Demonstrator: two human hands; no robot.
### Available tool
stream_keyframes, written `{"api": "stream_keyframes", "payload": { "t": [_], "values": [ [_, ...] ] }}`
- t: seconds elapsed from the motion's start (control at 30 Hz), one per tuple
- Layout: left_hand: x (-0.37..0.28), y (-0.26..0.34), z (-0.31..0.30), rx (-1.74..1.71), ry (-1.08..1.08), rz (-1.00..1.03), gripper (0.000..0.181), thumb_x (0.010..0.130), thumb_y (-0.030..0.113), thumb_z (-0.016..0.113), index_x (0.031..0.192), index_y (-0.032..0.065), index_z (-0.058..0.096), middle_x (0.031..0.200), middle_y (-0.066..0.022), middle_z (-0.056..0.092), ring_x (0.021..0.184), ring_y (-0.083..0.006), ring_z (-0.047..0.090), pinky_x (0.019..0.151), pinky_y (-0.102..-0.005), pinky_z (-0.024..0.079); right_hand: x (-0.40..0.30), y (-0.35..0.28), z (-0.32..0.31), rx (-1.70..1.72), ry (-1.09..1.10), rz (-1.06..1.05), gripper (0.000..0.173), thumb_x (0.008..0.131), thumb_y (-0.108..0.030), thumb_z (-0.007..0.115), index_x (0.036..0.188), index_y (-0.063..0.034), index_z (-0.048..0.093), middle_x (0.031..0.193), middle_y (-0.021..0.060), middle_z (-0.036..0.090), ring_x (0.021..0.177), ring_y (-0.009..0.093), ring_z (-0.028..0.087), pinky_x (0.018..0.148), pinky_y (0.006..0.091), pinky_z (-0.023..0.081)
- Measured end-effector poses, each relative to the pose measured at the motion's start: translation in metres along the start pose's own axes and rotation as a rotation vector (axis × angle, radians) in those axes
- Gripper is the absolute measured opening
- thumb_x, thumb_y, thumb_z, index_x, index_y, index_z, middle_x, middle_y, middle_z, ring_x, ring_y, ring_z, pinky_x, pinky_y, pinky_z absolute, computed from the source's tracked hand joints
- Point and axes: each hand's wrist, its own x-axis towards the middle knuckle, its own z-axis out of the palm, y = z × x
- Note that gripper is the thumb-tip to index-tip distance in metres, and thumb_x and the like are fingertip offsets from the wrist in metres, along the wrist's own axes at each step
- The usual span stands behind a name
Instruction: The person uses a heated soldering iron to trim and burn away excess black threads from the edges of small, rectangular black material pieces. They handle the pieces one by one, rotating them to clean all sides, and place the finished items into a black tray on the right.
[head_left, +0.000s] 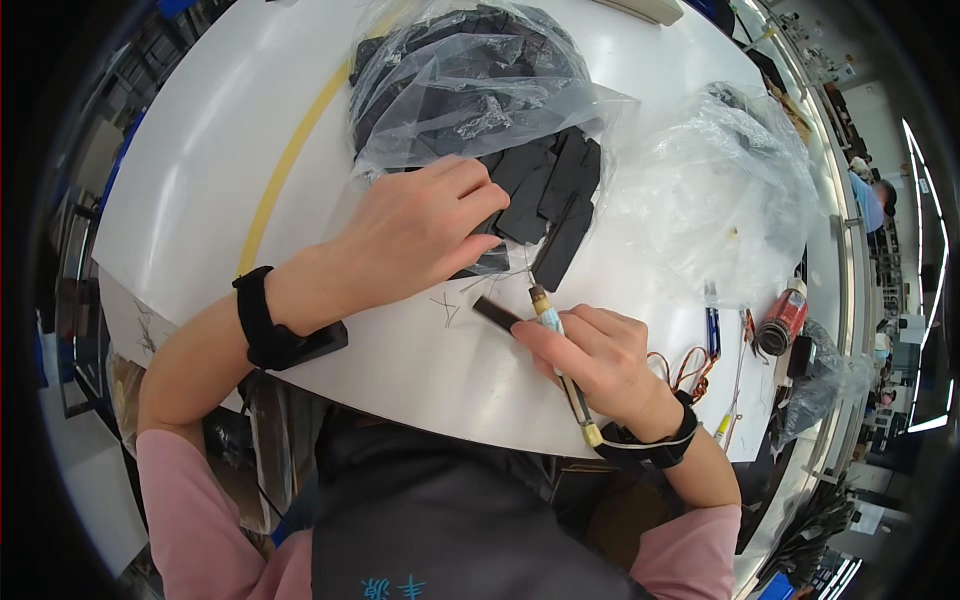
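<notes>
My right hand (592, 360) holds a slim tool with a tape-wrapped handle (550, 319) and a thin pointed tip, perhaps an awl or pick. A short black strip (495, 315) also juts from between its thumb and fingers, slightly blurred. My left hand (435, 217) is bent over the near edge of a pile of flat black pieces (525, 187); its fingertips overlap the pieces, and whether they grip one is hidden. A clear plastic bag (480, 97) covers most of the pile, with several pieces spilling out towards me. One piece (562, 244) lies just beyond the tool's tip.
Thin dark thread-like scraps (448, 307) lie on the white table (390, 360). At the right are a crumpled plastic bag (720, 202), blue-handled tweezers (712, 330), an orange-brown cord (694, 375) and a red bottle (782, 319). Yellow tape (289, 157) crosses the tabletop.
</notes>
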Motion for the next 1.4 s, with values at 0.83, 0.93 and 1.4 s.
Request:
{"api": "stream_keyframes", "payload": {
  "t": [0.83, 0.93, 1.4],
  "values": [
    [0.017, 0.026, 0.041, -0.112, -0.331, -0.226, 0.015, 0.077, 0.016, 0.071, 0.080, 0.0090, 0.058, 0.080, -0.0019, 0.055, 0.075, -0.0225, 0.059, 0.056, -0.0370, 0.046, 0.006, 0.026, -0.019, -0.076, 0.363, 0.083, 0.044, 0.063, 0.003, 0.079, 0.103, -0.0102, 0.067, 0.067, -0.0012, 0.058, 0.052, 0.013, 0.051, 0.046, 0.0247, 0.039],
    [0.027, 0.026, 0.030, -0.071, -0.227, -0.049, 0.014, 0.078, 0.011, 0.068, 0.091, 0.0080, 0.062, 0.099, -0.0046, 0.062, 0.096, -0.0227, 0.061, 0.068, -0.0361, 0.048, 0.003, 0.027, -0.017, -0.056, 0.357, 0.097, 0.044, 0.062, 0.004, 0.079, 0.103, -0.0097, 0.066, 0.066, -0.0012, 0.058, 0.051, 0.013, 0.050, 0.045, 0.0242, 0.038],
    [0.014, 0.021, 0.027, 0.234, -0.315, 0.337, 0.055, 0.081, 0.035, 0.069, 0.125, 0.0037, 0.056, 0.120, -0.0118, 0.054, 0.127, -0.0289, 0.044, 0.104, -0.0460, 0.035, -0.005, 0.019, -0.023, 0.068, 0.316, 0.134, 0.039, 0.064, 0.000, 0.080, 0.099, -0.0096, 0.066, 0.062, -0.0008, 0.052, 0.050, 0.014, 0.050, 0.044, 0.0255, 0.038]
  ]
}}
